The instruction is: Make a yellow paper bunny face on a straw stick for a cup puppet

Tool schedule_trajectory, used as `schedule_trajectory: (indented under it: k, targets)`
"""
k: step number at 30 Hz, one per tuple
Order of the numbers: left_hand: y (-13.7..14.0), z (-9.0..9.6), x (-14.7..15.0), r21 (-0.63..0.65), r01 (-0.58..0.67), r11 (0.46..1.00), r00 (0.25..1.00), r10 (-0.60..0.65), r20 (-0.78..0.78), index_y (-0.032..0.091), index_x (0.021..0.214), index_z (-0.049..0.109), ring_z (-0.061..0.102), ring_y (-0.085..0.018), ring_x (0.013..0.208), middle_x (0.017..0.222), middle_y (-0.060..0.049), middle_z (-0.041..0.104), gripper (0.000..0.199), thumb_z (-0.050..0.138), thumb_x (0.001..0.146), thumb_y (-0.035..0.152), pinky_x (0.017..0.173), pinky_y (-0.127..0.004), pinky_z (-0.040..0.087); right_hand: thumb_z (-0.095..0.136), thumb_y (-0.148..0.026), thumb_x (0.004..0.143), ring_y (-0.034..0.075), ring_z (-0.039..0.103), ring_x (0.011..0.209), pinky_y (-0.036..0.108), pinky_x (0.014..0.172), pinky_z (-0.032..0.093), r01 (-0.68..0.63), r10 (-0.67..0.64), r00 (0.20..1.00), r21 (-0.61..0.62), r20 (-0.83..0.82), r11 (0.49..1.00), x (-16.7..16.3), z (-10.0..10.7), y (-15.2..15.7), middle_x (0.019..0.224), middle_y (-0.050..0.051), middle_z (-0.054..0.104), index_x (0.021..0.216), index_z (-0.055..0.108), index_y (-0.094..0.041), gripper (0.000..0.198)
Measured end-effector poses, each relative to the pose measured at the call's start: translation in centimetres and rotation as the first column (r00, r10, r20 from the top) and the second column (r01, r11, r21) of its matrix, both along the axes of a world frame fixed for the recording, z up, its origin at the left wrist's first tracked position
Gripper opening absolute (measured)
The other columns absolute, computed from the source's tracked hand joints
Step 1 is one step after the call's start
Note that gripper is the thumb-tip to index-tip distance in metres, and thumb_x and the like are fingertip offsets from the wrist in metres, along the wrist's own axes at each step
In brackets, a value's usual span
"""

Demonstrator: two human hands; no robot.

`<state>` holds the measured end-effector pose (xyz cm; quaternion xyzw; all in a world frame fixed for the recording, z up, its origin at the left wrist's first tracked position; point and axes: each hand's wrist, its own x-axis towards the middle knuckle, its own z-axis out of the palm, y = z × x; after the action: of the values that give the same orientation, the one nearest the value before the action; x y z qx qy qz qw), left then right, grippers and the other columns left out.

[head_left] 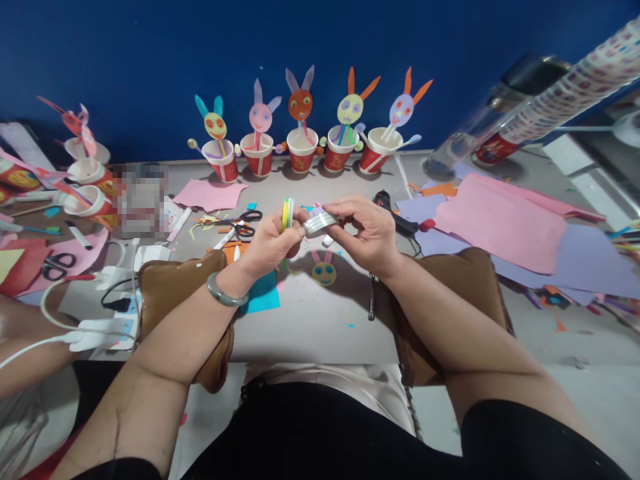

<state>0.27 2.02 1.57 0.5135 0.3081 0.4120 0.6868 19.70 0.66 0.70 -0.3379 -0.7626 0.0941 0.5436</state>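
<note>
My left hand (275, 239) is closed on a bundle of yellow, green and white strips (287, 213), which stands up from the fist. My right hand (367, 230) pinches a silvery-white striped band (321, 222) whose near end touches the left fingertips. Whether band and bundle are one piece, I cannot tell. Below the hands lies a yellow paper rabbit face (324, 270) with pink ears and blue eyes. A black pen (371, 297) lies under my right wrist. Black-handled scissors (245, 223) rest just beyond my left hand, and a black glue gun (397, 217) beyond the right.
Several red paper cups (301, 160) with paper rabbits stand along the blue wall. Pink sheets (500, 220) and purple ones are piled at right, near a stack of cups (575, 93). Brown cushions (445, 293) lie under my forearms. At left are a power strip (123, 327) and another person's arm (30, 347).
</note>
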Motion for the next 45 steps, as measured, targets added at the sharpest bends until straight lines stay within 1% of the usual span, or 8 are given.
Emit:
schedule_trajectory:
  k: [10,17,21,24,28,33,40,45]
  targets:
    - [0.1,-0.2,-0.1,0.013,-0.02,1.0,1.0,0.02,-0.004,0.021,0.087,0.052,0.032,-0.003,0.035,0.047,0.015,0.037,0.036,0.078,0.071,0.041,0.038,-0.02,0.021,0.07,-0.031,0.091,0.014,0.065,0.075,0.027,0.061,0.053,0.022,-0.022,1.0,-0.01,0.008,1.0,-0.1,-0.2,-0.1,0.094,0.004,0.073,0.109,0.073,-0.024,0.019]
    - [0.0,-0.2,0.2,0.036,-0.002,0.999,1.0,0.003,-0.017,0.022,0.085,0.052,0.032,-0.003,0.036,0.048,0.014,0.037,0.025,0.071,0.074,0.034,0.038,-0.02,0.022,0.069,-0.033,0.091,0.015,0.066,0.076,0.028,0.061,0.053,0.044,-0.043,0.999,-0.048,0.033,0.998,0.1,-0.1,0.0,0.095,0.005,0.074,0.107,0.072,-0.023,0.019]
    - [0.2,-0.5,0.2,0.049,-0.087,0.995,0.994,0.09,-0.061,0.021,0.096,0.057,0.031,-0.004,0.035,0.048,0.014,0.036,0.025,0.068,0.078,0.033,0.037,-0.02,0.021,0.07,-0.032,0.089,0.014,0.062,0.069,0.028,0.06,0.052,0.102,-0.102,0.994,-0.025,0.031,0.994,0.2,-0.1,0.2,0.089,0.004,0.071,0.105,0.073,-0.023,0.019]
    - [0.5,-0.8,0.1,0.167,-0.184,0.969,0.97,0.206,-0.127,0.02,0.098,0.059,0.032,-0.005,0.036,0.047,0.013,0.039,0.023,0.069,0.082,0.035,0.038,-0.022,0.025,0.069,-0.029,0.089,0.013,0.057,0.064,0.03,0.061,0.053,0.151,-0.152,0.988,0.027,0.024,0.988,0.3,-0.3,0.4,0.089,0.004,0.069,0.105,0.072,-0.023,0.018]
    - [0.6,-1.1,0.0,0.357,-0.183,0.916,0.939,0.271,-0.213,0.019,0.089,0.064,0.036,-0.007,0.042,0.048,0.01,0.042,0.019,0.071,0.084,0.036,0.045,-0.024,0.028,0.067,-0.025,0.089,0.011,0.054,0.06,0.03,0.061,0.053,0.176,-0.184,0.979,0.087,0.091,0.981,0.7,-0.5,0.6,0.093,0.004,0.068,0.108,0.072,-0.024,0.019]
    - [0.4,-1.0,-0.2,0.503,-0.159,0.849,0.886,0.348,-0.307,0.019,0.088,0.071,0.041,-0.009,0.052,0.056,0.005,0.05,0.018,0.071,0.086,0.036,0.052,-0.025,0.031,0.066,-0.021,0.09,0.018,0.065,0.078,0.033,0.069,0.057,0.149,-0.174,0.964,0.132,0.199,0.98,1.0,-0.6,0.7,0.098,0.007,0.07,0.114,0.069,-0.026,0.025]
    - [0.3,-1.3,-0.5,0.575,-0.089,0.814,0.802,0.4,-0.443,0.019,0.076,0.062,0.04,-0.01,0.054,0.055,0.005,0.048,0.018,0.064,0.088,0.032,0.054,-0.026,0.028,0.063,-0.025,0.095,0.02,0.066,0.093,0.034,0.079,0.057,0.085,-0.13,0.95,0.168,0.285,0.982,1.1,-0.8,0.7,0.101,0.006,0.069,0.117,0.067,-0.029,0.023]
    - [0.2,-1.2,-0.3,0.536,-0.09,0.839,0.807,0.377,-0.454,0.02,0.072,0.057,0.036,-0.009,0.052,0.054,0.006,0.045,0.021,0.064,0.087,0.032,0.053,-0.026,0.027,0.061,-0.024,0.096,0.02,0.067,0.093,0.034,0.078,0.058,0.084,-0.141,0.937,0.185,0.321,0.979,1.1,-0.9,0.7,0.102,0.007,0.069,0.117,0.066,-0.027,0.021]
